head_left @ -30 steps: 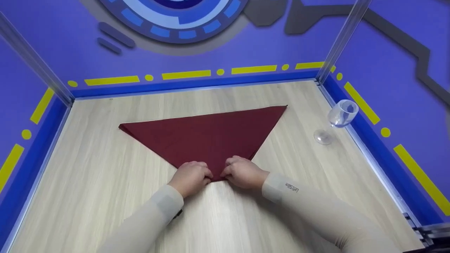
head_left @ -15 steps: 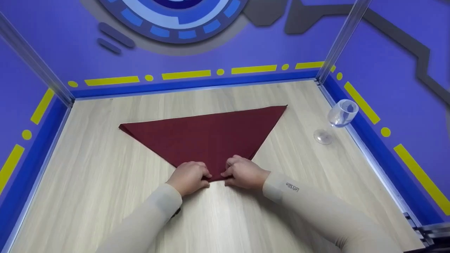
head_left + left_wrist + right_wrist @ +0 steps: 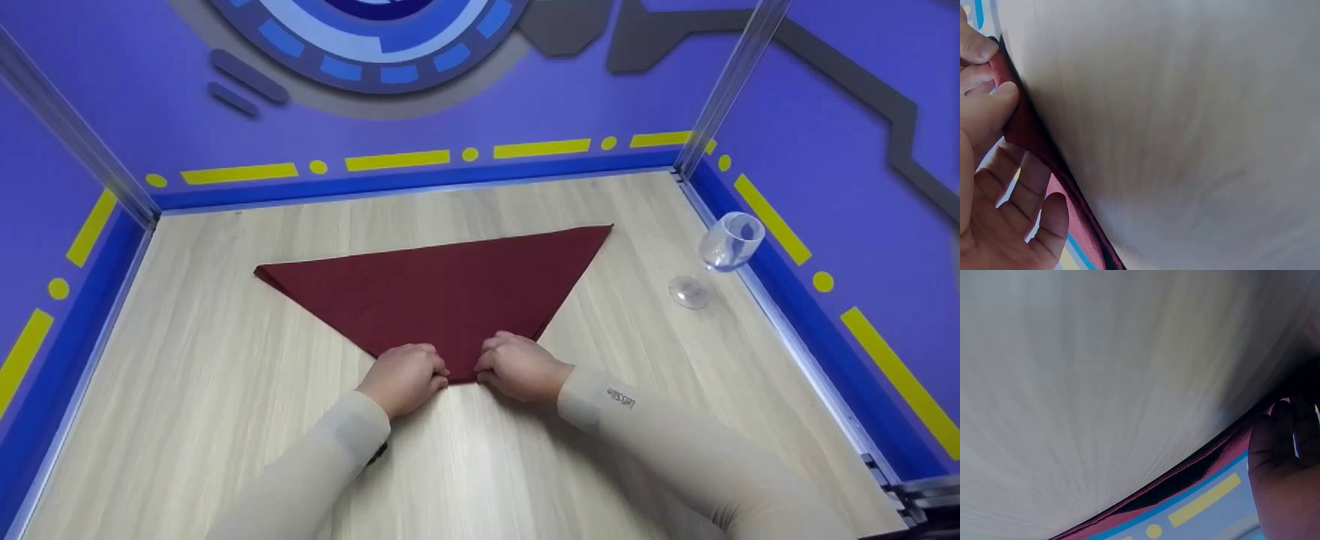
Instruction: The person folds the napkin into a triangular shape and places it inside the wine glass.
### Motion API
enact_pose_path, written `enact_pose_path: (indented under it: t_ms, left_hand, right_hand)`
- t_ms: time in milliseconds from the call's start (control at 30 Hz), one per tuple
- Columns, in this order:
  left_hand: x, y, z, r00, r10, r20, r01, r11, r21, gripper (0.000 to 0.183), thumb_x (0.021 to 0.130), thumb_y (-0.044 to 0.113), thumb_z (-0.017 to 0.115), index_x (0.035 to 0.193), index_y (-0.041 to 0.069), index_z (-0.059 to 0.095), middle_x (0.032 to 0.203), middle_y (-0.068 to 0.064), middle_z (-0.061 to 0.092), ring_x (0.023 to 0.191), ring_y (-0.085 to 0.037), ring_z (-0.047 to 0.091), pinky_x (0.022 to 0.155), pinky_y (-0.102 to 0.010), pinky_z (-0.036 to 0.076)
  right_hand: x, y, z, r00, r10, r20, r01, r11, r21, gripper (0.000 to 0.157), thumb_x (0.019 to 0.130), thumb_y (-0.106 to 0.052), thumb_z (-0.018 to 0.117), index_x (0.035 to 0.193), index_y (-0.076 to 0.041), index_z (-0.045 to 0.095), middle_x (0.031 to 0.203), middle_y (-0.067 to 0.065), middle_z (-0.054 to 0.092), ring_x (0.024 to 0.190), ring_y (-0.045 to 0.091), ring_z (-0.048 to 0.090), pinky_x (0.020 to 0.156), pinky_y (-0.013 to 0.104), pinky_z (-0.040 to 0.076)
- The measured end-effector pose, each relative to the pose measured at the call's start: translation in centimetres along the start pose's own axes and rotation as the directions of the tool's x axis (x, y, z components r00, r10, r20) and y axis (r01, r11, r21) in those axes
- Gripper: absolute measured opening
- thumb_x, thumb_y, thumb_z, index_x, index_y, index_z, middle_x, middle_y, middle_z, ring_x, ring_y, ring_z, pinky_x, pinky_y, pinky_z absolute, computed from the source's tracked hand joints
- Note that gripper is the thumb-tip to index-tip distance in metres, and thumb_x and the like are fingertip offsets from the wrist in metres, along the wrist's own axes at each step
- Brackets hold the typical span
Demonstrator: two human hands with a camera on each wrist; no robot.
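A dark red cloth napkin (image 3: 442, 300) lies on the table as a wide triangle, its long straight edge at the back and its blunt, turned-up near end toward me. My left hand (image 3: 403, 380) pinches that near end on its left side. In the left wrist view the left thumb (image 3: 1000, 104) presses on the rolled cloth edge (image 3: 1030, 132), with the other fingers behind it. On the right side of the same end, my right hand (image 3: 519, 367) grips the cloth with curled fingers. Seen from the right wrist, the right hand (image 3: 1292, 489) is dark, and its thumb is hidden.
A clear stemmed glass (image 3: 731, 244) stands upright at the right of the wood-look table (image 3: 225, 420), close to the side rail. Blue-purple panels (image 3: 420, 127) with yellow markings wall in the back and both sides.
Half a second ago both thumbs stuck out below the cloth's near edge; now they are drawn in against it. That edge has shifted slightly away from me. The glass has not moved.
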State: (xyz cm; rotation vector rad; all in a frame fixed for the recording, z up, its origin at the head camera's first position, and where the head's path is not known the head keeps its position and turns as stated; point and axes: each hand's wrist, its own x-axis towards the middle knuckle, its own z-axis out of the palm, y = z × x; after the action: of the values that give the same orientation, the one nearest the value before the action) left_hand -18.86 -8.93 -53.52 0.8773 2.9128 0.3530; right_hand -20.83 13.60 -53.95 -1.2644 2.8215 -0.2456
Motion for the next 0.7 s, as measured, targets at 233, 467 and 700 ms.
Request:
enact_pose_path:
  t_ms: [233,467,700]
  left_hand:
    - [0.36,-0.15,-0.40,0.989,-0.131,0.072,0.139,0.983,-0.119,0.013,0.089,0.032,0.060,0.089,0.025,0.072,0.087,0.011,0.066,0.091,-0.012,0.063,0.096,-0.035,0.044]
    - [0.59,-0.29,-0.49,0.943,-0.315,0.105,0.331,0.910,-0.249,0.012,0.086,0.036,0.064,0.078,0.030,0.060,0.073,0.015,0.059,0.074,-0.011,0.057,0.084,-0.036,0.046]
    - [0.66,-0.42,-0.43,0.929,-0.357,0.095,0.369,0.904,-0.218,0.018,0.084,0.039,0.065,0.070,0.029,0.060,0.066,0.013,0.056,0.068,-0.011,0.052,0.074,-0.037,0.041]
  right_hand:
    - [0.27,0.33,-0.05,0.992,0.122,0.030,-0.123,0.990,0.069,0.012,0.090,-0.023,0.060,0.086,-0.019,0.070,0.080,-0.009,0.066,0.083,0.011,0.060,0.085,0.030,0.046]
    - [0.68,0.23,-0.27,0.955,0.288,0.072,-0.297,0.934,0.197,0.010,0.089,-0.026,0.062,0.079,-0.022,0.060,0.073,-0.012,0.060,0.073,0.008,0.058,0.070,0.029,0.048]
    - [0.77,0.34,-0.10,0.952,0.301,0.053,-0.306,0.935,0.178,0.010,0.086,-0.026,0.066,0.078,-0.023,0.060,0.074,-0.010,0.058,0.076,0.010,0.057,0.073,0.029,0.047]
